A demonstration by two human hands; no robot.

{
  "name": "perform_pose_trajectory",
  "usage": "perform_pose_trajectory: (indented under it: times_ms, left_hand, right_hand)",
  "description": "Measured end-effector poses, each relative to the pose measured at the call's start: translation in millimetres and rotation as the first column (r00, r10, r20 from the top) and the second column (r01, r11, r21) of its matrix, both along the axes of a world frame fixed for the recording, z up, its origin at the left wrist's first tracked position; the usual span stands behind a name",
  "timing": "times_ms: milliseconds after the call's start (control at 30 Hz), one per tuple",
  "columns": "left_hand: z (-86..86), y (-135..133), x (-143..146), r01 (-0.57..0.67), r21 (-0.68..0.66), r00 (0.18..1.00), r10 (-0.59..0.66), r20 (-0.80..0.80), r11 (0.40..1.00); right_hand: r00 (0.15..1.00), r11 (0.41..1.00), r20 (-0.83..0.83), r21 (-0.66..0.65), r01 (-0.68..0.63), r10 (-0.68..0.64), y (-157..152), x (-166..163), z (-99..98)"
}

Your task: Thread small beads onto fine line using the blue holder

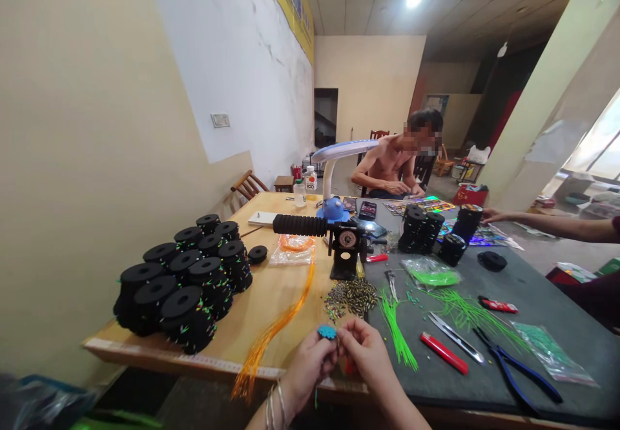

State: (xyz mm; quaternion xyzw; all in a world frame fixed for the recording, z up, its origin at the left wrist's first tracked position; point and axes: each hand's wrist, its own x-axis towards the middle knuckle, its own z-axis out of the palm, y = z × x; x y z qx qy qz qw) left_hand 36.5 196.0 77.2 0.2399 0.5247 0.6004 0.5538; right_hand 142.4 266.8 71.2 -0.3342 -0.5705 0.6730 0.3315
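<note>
Centrally, the blue piece [326, 332] sits at the tips of the left hand [312, 356], just over the near edge of the desk [264, 352]. Its scalloped face is turned upward, and its longer axis lies roughly side to side, the right end toward the other hand. Below the left hand a thin green strand [316, 396] hangs almost straight down. The left hand grasps the piece between thumb and curled fingers, its forearm slanting up and rightward, with bangles [276, 407] at the wrist. The right hand [365, 347] comes in from the opposite side, forearm slanting up and leftward, knuckles raised; its thumb and forefinger are bent into a pinch just beside the piece, and I cannot tell whether they grip anything. Beyond the hands lies a heap of beads [358, 296], with orange strands [285, 317] to the left and green strands [398, 339] to the right.
</note>
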Motion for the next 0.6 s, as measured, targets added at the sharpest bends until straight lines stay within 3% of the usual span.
perform_pose_trajectory:
  times_ms: [300, 600]
  left_hand:
    - [1.6, -0.9, 2.0, -0.025, -0.029, 0.999, 0.025, -0.025, 0.999]
    - [-10.2, 3.1, -2.2, -0.036, 0.015, 0.999, 0.035, 0.041, 0.999]
  right_hand:
    - [1.0, 0.997, 0.011, 0.072, 0.011, -0.012, 1.9, 1.5, -7.4]
    - [0.999, 0.999, 0.039, 0.044, -0.028, 0.026, 1.7, 4.8, -12.3]
